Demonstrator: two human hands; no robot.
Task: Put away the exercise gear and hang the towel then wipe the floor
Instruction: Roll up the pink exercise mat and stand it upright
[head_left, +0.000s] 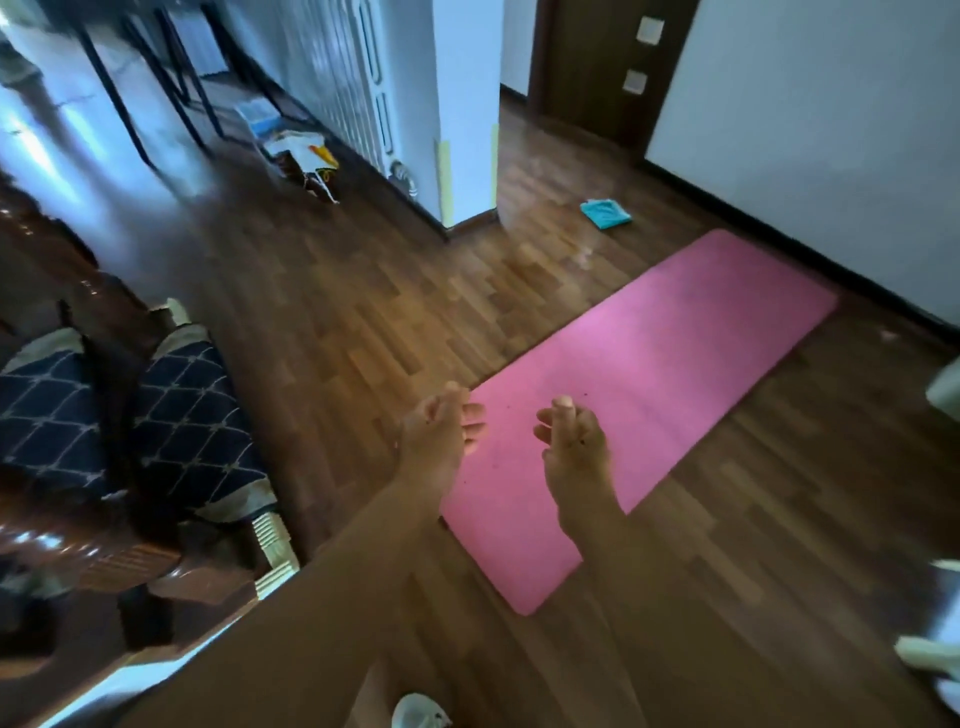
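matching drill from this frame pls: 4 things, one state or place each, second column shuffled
1. mat
2. towel
3. left hand
4. door

A. teal, crumpled on the floor past the mat's far end
B. dark brown, at the far end of the hall
C. pink, unrolled flat on the floor
D. empty, over the mat's near-left edge

Pairs: 1-C, 2-A, 3-D, 4-B

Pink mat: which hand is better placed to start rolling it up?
Probably the left hand: it hovers over the near corner of the pink mat. The right hand hangs over the mat's middle. Both are empty.
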